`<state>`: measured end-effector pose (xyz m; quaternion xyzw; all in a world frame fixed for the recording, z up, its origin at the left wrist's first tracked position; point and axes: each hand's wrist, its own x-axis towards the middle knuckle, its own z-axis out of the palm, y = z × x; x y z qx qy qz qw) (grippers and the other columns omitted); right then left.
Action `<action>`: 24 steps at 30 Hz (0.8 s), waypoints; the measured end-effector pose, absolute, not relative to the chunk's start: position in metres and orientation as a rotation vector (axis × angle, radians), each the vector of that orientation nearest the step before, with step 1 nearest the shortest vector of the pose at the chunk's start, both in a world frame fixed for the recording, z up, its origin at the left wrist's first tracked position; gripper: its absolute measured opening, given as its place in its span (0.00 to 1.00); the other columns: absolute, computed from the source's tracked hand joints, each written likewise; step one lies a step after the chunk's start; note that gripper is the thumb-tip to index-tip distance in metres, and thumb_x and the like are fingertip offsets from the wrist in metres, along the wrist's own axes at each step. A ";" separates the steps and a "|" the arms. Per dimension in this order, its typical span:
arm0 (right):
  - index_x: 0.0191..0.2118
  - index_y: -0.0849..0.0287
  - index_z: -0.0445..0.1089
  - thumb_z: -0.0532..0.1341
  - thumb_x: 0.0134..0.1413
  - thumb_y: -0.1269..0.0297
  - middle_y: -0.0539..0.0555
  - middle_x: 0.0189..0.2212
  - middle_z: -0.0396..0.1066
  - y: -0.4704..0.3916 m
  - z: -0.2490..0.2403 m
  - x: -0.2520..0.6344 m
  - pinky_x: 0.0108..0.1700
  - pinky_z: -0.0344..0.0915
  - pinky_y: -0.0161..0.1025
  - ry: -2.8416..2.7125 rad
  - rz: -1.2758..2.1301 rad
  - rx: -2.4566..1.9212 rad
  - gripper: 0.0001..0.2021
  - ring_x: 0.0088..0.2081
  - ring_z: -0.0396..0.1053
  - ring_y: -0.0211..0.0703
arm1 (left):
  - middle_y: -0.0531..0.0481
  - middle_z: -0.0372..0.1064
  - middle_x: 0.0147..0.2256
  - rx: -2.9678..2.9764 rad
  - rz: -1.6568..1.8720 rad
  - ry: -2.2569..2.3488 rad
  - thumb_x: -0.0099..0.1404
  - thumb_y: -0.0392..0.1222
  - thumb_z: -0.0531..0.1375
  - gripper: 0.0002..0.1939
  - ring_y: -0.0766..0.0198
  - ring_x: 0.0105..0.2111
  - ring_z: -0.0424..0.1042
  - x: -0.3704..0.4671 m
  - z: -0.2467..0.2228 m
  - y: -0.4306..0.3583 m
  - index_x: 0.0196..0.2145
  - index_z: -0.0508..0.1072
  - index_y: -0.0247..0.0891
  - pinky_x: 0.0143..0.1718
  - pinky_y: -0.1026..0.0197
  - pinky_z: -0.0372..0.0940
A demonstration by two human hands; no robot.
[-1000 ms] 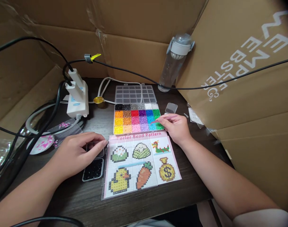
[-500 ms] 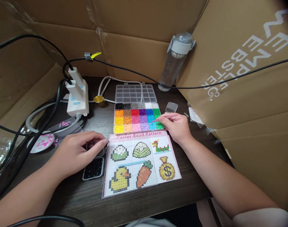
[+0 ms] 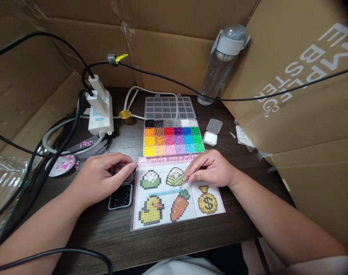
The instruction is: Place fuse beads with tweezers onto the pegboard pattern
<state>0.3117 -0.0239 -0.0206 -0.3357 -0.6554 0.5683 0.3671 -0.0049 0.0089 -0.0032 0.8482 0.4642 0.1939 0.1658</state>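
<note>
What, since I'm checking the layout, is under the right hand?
The pattern is under the right hand, its money bag visible nearer the camera. The end of the title and anything printed beneath the hand are covered.

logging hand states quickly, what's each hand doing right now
Left hand: loosely open at the left edge of the pattern sheet, nothing visibly held.
Right hand: closed on the pink tweezers, over the pattern sheet.

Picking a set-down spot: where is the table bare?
Bare: dark wooden tabletop between its near edge and the pink-edged paper pattern sheet; also between the round golden cup and left hand. Crowded: around the white plastic power strip, with black cables.
</note>
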 end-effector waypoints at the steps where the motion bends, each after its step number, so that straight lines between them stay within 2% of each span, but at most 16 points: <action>1: 0.30 0.61 0.81 0.72 0.47 0.67 0.56 0.28 0.81 -0.024 -0.021 0.311 0.33 0.75 0.34 -1.690 1.465 -0.857 0.04 0.29 0.79 0.41 | 0.52 0.77 0.30 2.418 0.554 1.316 0.66 0.52 0.57 0.14 0.65 0.28 0.73 -0.005 -0.003 0.009 0.32 0.77 0.41 0.30 0.64 0.65; 24: 0.30 0.60 0.81 0.72 0.46 0.68 0.56 0.28 0.81 -0.023 -0.020 0.314 0.33 0.75 0.34 -1.678 1.500 -0.920 0.03 0.29 0.78 0.40 | 0.51 0.77 0.32 2.391 0.500 1.342 0.66 0.51 0.57 0.14 0.66 0.30 0.73 -0.006 0.000 0.007 0.34 0.77 0.39 0.32 0.64 0.64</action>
